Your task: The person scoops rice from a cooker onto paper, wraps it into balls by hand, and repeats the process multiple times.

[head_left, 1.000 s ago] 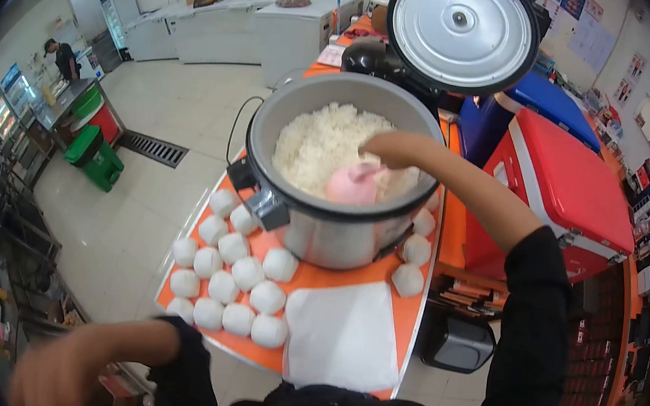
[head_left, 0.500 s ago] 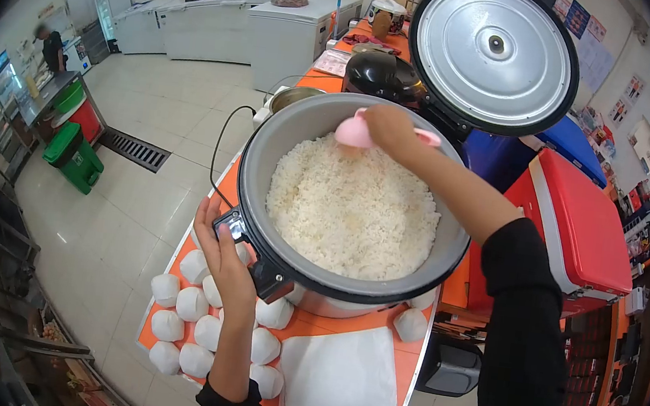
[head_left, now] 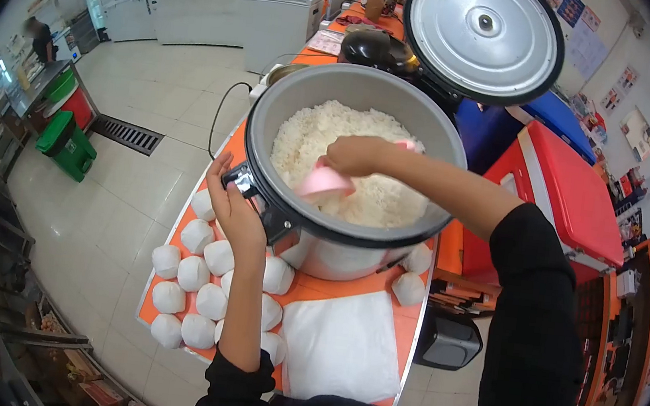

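Observation:
A large rice cooker (head_left: 266,156) stands in front of me, its round lid (head_left: 485,29) raised behind it. White cooked rice (head_left: 326,127) fills much of the pot. My right hand (head_left: 354,156) is closed around a pink scoop (head_left: 326,183), whose bowl is down at the rice on the near side of the pot. My left hand (head_left: 242,214) holds the cooker's left side at the black handle, fingers bent along its outer edge. Rounded white wrapped bundles (head_left: 211,301) sit in rows beside my left forearm. A stack of white sheets (head_left: 341,341) lies before the cooker.
The orange table (head_left: 315,288) carries all this. Right of it stand a red cooler box (head_left: 574,199) and a blue one (head_left: 559,121). White chest freezers (head_left: 202,16) line the back wall. A green bin (head_left: 67,143) and a person (head_left: 41,42) are at the left.
My right hand has brought the pink scoop from the far side of the pot to the near left side. The cooker sits higher in view, and my left hand stays at its side.

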Demonstrator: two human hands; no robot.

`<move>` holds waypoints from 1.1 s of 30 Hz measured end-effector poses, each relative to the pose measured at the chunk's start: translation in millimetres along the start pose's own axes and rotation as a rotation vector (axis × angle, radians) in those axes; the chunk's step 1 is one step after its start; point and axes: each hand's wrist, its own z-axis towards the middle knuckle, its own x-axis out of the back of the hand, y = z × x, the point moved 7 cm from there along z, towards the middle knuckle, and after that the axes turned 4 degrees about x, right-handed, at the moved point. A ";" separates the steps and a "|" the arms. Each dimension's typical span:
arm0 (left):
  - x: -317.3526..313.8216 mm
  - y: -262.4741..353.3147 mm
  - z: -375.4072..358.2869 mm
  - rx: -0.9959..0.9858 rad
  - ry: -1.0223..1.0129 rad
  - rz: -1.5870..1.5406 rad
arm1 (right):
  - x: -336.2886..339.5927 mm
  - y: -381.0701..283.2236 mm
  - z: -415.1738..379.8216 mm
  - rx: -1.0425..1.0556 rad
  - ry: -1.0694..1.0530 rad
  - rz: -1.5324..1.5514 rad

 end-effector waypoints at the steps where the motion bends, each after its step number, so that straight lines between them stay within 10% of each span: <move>1: -0.1 -1.6 0.5 0.009 -0.011 -0.024 | 8.8 -20.4 -24.2 -0.010 -0.044 0.052; 6: 0.1 7.4 -1.6 -0.019 0.006 0.080 | -6.2 -15.6 -55.4 0.117 -0.018 0.224; 8: -0.4 10.8 -1.8 -0.019 0.002 0.052 | -2.7 -6.5 -98.4 -0.291 -0.273 0.487; 14: 0.2 8.7 0.1 -0.015 0.033 0.053 | -5.1 42.1 -77.5 -0.237 -0.731 0.674; 18: -0.7 7.6 -4.4 0.052 0.036 0.023 | 34.1 56.7 -48.5 -0.489 -0.133 0.358; 20: 0.0 9.0 -4.0 0.044 0.062 0.025 | 24.7 34.7 -40.4 -0.244 0.335 0.235; 22: -1.7 10.6 -2.9 0.030 0.078 0.039 | 8.9 53.9 -36.8 -0.356 0.106 0.424; 24: -0.5 6.7 -3.5 0.043 0.068 -0.047 | 46.5 70.2 -28.5 -0.066 0.536 0.045; 27: 0.2 2.8 -4.4 0.051 0.083 -0.068 | 43.9 110.4 -2.2 -0.296 0.043 -0.109; 33: 0.7 1.9 -3.4 0.061 0.081 -0.084 | 17.6 17.5 -17.1 -0.161 0.058 -0.007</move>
